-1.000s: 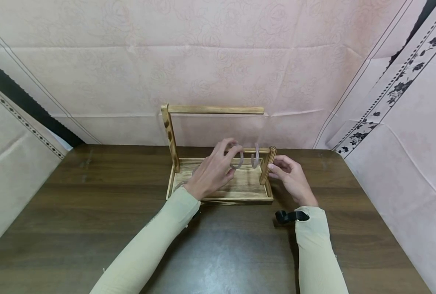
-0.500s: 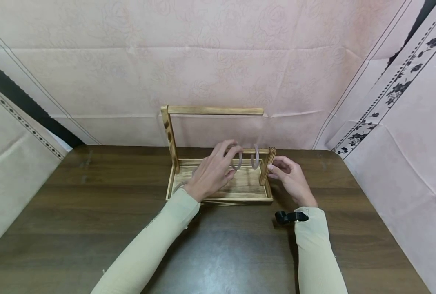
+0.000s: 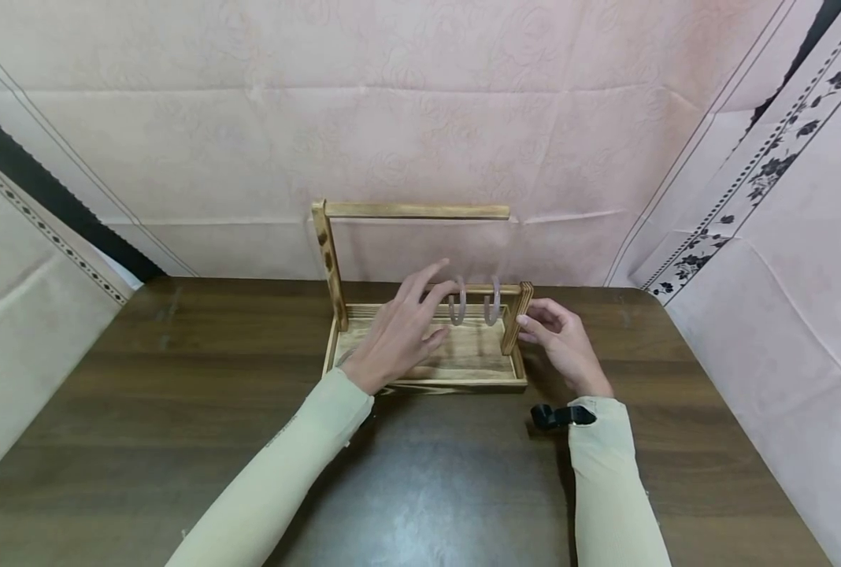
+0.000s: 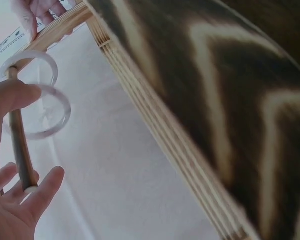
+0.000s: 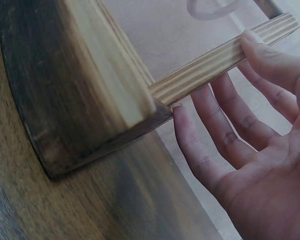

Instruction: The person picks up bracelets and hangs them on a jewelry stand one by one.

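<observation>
Two pale lilac, translucent bangles hang on the lower rod (image 3: 476, 290) of a wooden stand in the head view: the left bangle (image 3: 461, 301) and the right bangle (image 3: 494, 301). My left hand (image 3: 399, 331) is beside the left one, fingers spread and loosely bent. In the left wrist view a fingertip overlaps the nearer bangle (image 4: 65, 117), and other fingers lie around the free end of the rod (image 4: 21, 150). My right hand (image 3: 562, 346) holds the short upright post (image 5: 215, 62), its thumb on one face and fingers on the other.
Below the rods is the stand's shallow tray (image 3: 463, 383). A tall post (image 3: 330, 268) at its left carries a higher rod (image 3: 420, 211). The stand is near the back edge of a brown table (image 3: 449, 488), before a pale patterned cloth (image 3: 392, 142).
My left hand has let go of the left bangle, moved slightly left and spread its fingers. That bangle now hangs on the lower rod. The right hand stays on the short post.
</observation>
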A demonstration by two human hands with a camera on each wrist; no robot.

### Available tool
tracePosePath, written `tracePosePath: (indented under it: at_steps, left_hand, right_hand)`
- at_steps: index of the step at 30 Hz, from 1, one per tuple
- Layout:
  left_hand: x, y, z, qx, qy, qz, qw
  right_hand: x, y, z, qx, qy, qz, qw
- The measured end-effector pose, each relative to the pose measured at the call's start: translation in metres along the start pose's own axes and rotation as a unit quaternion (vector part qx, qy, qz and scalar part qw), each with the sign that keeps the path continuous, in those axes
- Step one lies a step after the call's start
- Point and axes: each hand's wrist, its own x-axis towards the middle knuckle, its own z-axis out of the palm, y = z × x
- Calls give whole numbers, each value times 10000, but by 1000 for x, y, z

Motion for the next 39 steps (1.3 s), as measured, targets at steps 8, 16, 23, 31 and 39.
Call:
tracePosePath:
  at_steps: [8,16,23,31,39]
  left_hand:
    - [-10,-4,-18,131,172,-68,9997]
    - [-23,-12,-32,129,808,-212,9964]
    - [-35,-29,-37,-349,1421,-528,9878]
    - [-49,-46,-37,-770,2044,-1082,9699]
    - [-54,-66,-41,-1342,2496,-1805,9419]
  right_hand:
    - [1,1,1,15,1,-39,10000]
    - [1,2,0,70,21,-77,9999]
    - [1,3,0,120,-11,-142,9998]
    - [1,4,1,113,2,-158,9998]
    - [1,4,-2,48,-6,-167,9998]
